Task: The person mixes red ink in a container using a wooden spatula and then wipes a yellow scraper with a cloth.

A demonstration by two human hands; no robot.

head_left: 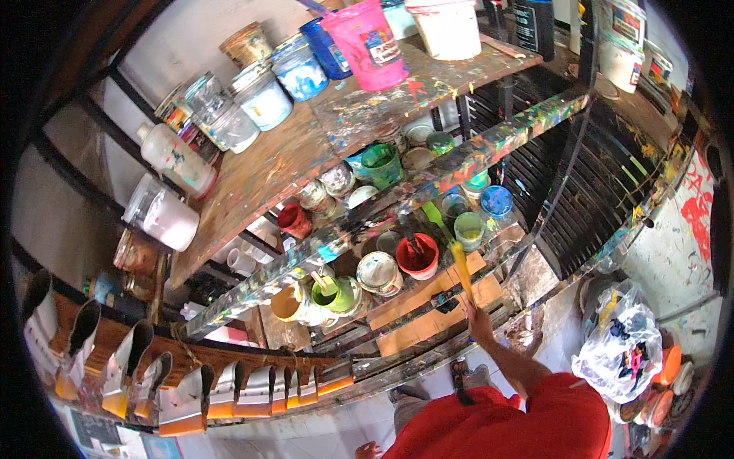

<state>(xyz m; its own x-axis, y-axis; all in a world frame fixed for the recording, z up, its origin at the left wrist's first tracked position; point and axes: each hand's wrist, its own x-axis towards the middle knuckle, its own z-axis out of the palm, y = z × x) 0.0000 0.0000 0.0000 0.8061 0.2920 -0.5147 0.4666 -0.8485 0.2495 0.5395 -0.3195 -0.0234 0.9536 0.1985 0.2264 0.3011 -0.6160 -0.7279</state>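
Observation:
My right hand [479, 323] is closed round the yellow handle of a spatula [462, 268], held up in front of the paint shelf. A lime-green blade seems to continue from its far end, beside a pale green paint cup [469, 228]. Left of the spatula stands a red paint pot [417, 258] with a dark brush in it. My left hand [368, 450] hangs low at the bottom edge, partly cut off, its fingers loosely apart and nothing seen in them. A paint-smeared white tub [379, 273] and a green pot [333, 294] stand further left.
A paint-splattered rail [367, 218] crosses before the lower shelf. Above, a wooden shelf [306, 149] bears jars, a pink bucket [365, 46] and a white bucket [446, 29]. Metal scoop coaters [185, 402] line the lower left. A clear plastic bag [619, 344] lies at right.

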